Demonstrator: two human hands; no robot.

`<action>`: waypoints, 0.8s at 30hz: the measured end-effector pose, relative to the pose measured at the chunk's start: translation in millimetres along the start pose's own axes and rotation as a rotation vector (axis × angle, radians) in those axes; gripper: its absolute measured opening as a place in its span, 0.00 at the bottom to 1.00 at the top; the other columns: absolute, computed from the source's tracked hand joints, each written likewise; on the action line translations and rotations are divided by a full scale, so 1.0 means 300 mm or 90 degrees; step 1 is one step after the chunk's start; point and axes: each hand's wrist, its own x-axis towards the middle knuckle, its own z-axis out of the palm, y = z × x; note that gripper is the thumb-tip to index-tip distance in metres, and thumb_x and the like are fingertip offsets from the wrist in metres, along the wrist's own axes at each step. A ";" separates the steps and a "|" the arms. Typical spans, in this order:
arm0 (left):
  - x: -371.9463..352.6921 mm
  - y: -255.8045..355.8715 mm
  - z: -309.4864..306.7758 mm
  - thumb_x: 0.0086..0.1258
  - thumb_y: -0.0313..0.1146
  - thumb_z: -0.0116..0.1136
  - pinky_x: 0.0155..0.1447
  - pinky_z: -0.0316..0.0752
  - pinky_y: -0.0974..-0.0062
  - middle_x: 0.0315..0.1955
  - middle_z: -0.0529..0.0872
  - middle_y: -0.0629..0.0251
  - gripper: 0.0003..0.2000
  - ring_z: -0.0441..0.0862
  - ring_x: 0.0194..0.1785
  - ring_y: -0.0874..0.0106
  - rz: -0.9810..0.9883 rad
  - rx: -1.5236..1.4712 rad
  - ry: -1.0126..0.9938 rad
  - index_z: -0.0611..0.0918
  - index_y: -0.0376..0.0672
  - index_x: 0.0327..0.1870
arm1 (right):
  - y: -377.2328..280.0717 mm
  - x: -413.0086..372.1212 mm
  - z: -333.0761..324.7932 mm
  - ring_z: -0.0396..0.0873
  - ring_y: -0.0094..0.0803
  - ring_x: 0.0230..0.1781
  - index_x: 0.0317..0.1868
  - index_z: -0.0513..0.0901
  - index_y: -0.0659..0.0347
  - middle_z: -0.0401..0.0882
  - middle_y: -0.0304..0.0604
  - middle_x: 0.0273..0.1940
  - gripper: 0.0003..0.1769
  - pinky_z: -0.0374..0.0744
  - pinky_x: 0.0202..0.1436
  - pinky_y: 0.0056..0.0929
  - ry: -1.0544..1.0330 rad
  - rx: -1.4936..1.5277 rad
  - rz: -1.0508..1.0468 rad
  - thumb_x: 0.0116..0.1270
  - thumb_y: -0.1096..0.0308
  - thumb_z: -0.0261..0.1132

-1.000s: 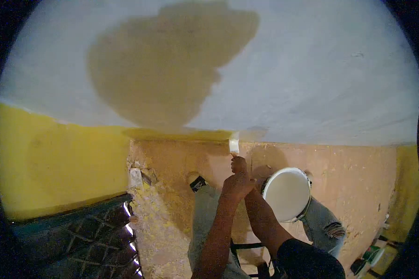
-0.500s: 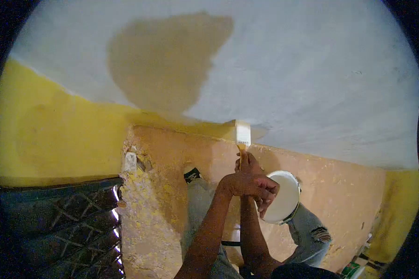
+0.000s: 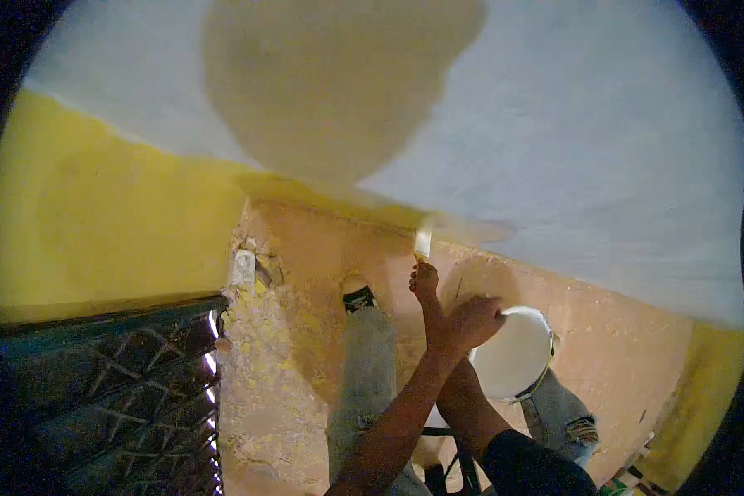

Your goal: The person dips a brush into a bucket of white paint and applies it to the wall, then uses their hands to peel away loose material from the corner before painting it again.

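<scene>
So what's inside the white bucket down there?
In the bucket, a smooth off-white surface shows, probably paint. What lies beneath it, and how deep it goes, is hidden. The left hand covers part of the upper-left rim.

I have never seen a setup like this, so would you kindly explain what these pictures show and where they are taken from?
There is no robot here: these are a person's two bare hands. All three pictures come from one camera worn on the person's head, looking forward and down, with dark, rounded edges.

The forearms cross. The right hand holds a paintbrush, its pale head up at the edge of the large grey-white surface. The left hand is at the rim of a round bucket; whether it grips is hard to tell.

Below are the person's legs in jeans and a pinkish, partly flaking surface.
</scene>
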 end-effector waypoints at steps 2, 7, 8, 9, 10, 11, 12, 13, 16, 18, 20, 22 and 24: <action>-0.015 -0.005 0.010 0.65 0.41 0.58 0.38 0.80 0.58 0.26 0.83 0.48 0.14 0.84 0.29 0.56 -0.010 0.196 0.164 0.79 0.36 0.40 | -0.037 -0.008 0.022 0.74 0.26 0.18 0.38 0.78 0.68 0.77 0.42 0.24 0.16 0.72 0.18 0.23 0.002 -0.003 0.015 0.68 0.59 0.62; 0.001 0.059 -0.024 0.65 0.42 0.58 0.39 0.80 0.58 0.28 0.84 0.49 0.14 0.84 0.30 0.56 0.039 0.089 0.089 0.80 0.39 0.42 | -0.289 -0.131 0.118 0.76 0.28 0.20 0.39 0.78 0.69 0.78 0.43 0.26 0.15 0.74 0.19 0.23 0.017 -0.027 -0.029 0.67 0.62 0.63; -0.013 0.099 -0.051 0.65 0.42 0.58 0.39 0.80 0.58 0.28 0.84 0.49 0.14 0.84 0.30 0.56 0.041 0.087 0.090 0.80 0.39 0.42 | -0.357 -0.178 0.144 0.77 0.28 0.20 0.39 0.78 0.70 0.79 0.43 0.27 0.15 0.74 0.20 0.23 0.019 -0.034 -0.040 0.67 0.62 0.63; -0.050 0.170 -0.102 0.64 0.41 0.60 0.36 0.80 0.59 0.26 0.83 0.53 0.14 0.84 0.28 0.58 0.045 -0.157 -0.059 0.77 0.39 0.40 | -0.420 -0.238 0.168 0.77 0.28 0.20 0.39 0.78 0.70 0.79 0.43 0.27 0.15 0.74 0.20 0.23 0.019 -0.037 -0.041 0.67 0.62 0.63; -0.082 0.215 -0.139 0.63 0.40 0.61 0.34 0.80 0.59 0.24 0.81 0.57 0.14 0.83 0.26 0.60 0.048 -0.401 -0.210 0.74 0.39 0.37 | -0.529 -0.349 0.212 0.71 0.25 0.15 0.42 0.77 0.68 0.73 0.40 0.22 0.16 0.69 0.16 0.22 0.009 -0.044 -0.033 0.69 0.59 0.62; -0.099 0.221 -0.161 0.63 0.40 0.61 0.34 0.80 0.59 0.24 0.81 0.57 0.14 0.83 0.26 0.60 0.049 -0.404 -0.208 0.74 0.39 0.37 | -0.619 -0.443 0.248 0.65 0.22 0.10 0.45 0.76 0.65 0.68 0.36 0.17 0.18 0.64 0.12 0.21 -0.001 -0.050 -0.023 0.71 0.56 0.60; -0.118 0.224 -0.186 0.64 0.42 0.60 0.36 0.79 0.61 0.25 0.81 0.59 0.15 0.83 0.29 0.62 0.117 -0.420 -0.313 0.74 0.40 0.38 | -0.654 -0.508 0.259 0.65 0.22 0.10 0.45 0.76 0.65 0.68 0.36 0.17 0.18 0.64 0.12 0.21 -0.004 -0.053 -0.023 0.71 0.56 0.60; -0.124 0.230 -0.205 0.66 0.45 0.60 0.39 0.79 0.62 0.26 0.81 0.61 0.15 0.83 0.32 0.63 0.185 -0.431 -0.419 0.74 0.41 0.38 | -0.685 -0.574 0.271 0.64 0.22 0.10 0.46 0.75 0.66 0.68 0.36 0.16 0.18 0.63 0.12 0.21 0.009 -0.043 -0.058 0.71 0.57 0.59; -0.148 0.245 -0.255 0.67 0.46 0.58 0.43 0.77 0.65 0.27 0.81 0.63 0.16 0.82 0.32 0.67 0.175 -0.386 -0.410 0.75 0.41 0.38 | -0.559 -0.535 0.209 0.63 0.21 0.10 0.47 0.75 0.66 0.66 0.34 0.17 0.18 0.61 0.12 0.21 -0.077 0.063 -0.129 0.73 0.56 0.56; -0.150 0.258 -0.285 0.68 0.47 0.58 0.46 0.75 0.67 0.27 0.81 0.64 0.16 0.81 0.32 0.69 0.114 -0.314 -0.376 0.76 0.41 0.38 | -0.448 -0.463 0.197 0.62 0.20 0.10 0.46 0.74 0.65 0.65 0.34 0.17 0.19 0.61 0.12 0.21 -0.170 0.164 -0.159 0.74 0.55 0.54; -0.147 0.277 -0.284 0.68 0.48 0.57 0.49 0.74 0.69 0.28 0.81 0.64 0.17 0.80 0.32 0.72 0.089 -0.264 -0.335 0.76 0.42 0.39 | -0.356 -0.395 0.242 0.60 0.19 0.12 0.43 0.72 0.63 0.64 0.33 0.17 0.18 0.61 0.14 0.20 0.006 -0.012 -0.309 0.75 0.53 0.52; -0.132 0.241 -0.207 0.68 0.48 0.58 0.44 0.75 0.72 0.26 0.81 0.67 0.16 0.79 0.29 0.74 0.151 -0.283 -0.258 0.76 0.42 0.39 | -0.215 -0.217 0.183 0.59 0.19 0.12 0.42 0.72 0.62 0.64 0.33 0.17 0.18 0.61 0.15 0.20 0.014 -0.004 -0.272 0.75 0.53 0.52; -0.086 0.171 -0.125 0.67 0.46 0.61 0.35 0.76 0.75 0.24 0.81 0.69 0.16 0.79 0.26 0.76 0.150 -0.440 -0.315 0.74 0.43 0.39 | -0.104 -0.135 0.139 0.59 0.18 0.12 0.40 0.71 0.61 0.63 0.32 0.17 0.17 0.62 0.16 0.19 0.025 0.006 -0.235 0.75 0.53 0.53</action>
